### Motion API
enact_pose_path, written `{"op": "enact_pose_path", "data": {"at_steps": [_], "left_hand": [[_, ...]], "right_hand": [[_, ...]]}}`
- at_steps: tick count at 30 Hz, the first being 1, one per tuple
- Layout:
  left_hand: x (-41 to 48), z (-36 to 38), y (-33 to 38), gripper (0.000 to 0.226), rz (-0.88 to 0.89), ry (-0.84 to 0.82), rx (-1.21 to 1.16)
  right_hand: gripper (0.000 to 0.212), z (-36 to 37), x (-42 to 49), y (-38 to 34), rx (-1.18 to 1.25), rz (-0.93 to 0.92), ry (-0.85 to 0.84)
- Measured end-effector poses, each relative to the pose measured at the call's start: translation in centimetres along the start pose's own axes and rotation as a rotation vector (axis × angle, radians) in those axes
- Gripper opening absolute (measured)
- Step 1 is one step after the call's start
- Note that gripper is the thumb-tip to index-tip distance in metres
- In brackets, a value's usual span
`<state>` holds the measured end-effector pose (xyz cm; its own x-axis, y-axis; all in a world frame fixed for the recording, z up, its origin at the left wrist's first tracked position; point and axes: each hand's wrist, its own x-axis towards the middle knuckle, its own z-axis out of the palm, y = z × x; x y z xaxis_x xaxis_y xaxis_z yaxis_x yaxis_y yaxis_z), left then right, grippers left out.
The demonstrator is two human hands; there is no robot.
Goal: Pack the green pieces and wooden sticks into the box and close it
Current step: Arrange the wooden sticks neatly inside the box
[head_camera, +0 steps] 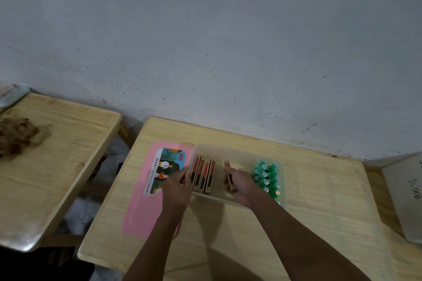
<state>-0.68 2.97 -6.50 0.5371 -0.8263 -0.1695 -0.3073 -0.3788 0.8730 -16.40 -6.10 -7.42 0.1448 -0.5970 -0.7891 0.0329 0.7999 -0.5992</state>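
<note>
A clear plastic box (pixel 242 153) sits on the wooden table. At its right end, several green pieces (pixel 267 177) stand packed together. Several wooden sticks with red and black faces (pixel 203 175) stand on edge at its left end. My right hand (pixel 239 186) is inside the box, closed around one more wooden stick (pixel 227 166), held apart from the row. Gripping the box's left wall, my left hand (pixel 179 186) rests beside the sticks. The pink lid (pixel 141 210) with a picture label lies flat to the left of the box.
The table (pixel 319 212) stands against a grey wall. A second wooden table (pixel 57 155) at the left holds a brown clump (pixel 16 134). A grey cardboard box (pixel 404 194) stands at the right edge.
</note>
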Motion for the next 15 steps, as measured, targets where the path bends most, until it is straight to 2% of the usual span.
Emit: {"op": "enact_pose_path", "data": {"at_steps": [2,6,9,13,15], "left_hand": [[0.0,0.0,0.0,0.028,-0.009,0.002,-0.008],[0.1,0.1,0.0,0.028,-0.014,0.010,-0.018],[0.1,0.1,-0.1,0.028,-0.008,0.015,-0.014],[0.2,0.2,-0.3,0.028,-0.007,0.013,-0.016],[0.2,0.2,-0.4,0.027,-0.003,0.017,-0.012]], "right_hand": [[0.019,0.2,0.3,0.2,-0.067,-0.027,0.055],[0.023,1.1,-0.1,-0.1,-0.366,-0.114,0.176],[0.020,1.9,0.1,0.1,-0.440,-0.222,0.257],[0.018,2.5,0.3,0.7,-0.597,-0.289,0.270],[0.023,2.4,0.6,0.7,-0.704,-0.313,0.261]]}}
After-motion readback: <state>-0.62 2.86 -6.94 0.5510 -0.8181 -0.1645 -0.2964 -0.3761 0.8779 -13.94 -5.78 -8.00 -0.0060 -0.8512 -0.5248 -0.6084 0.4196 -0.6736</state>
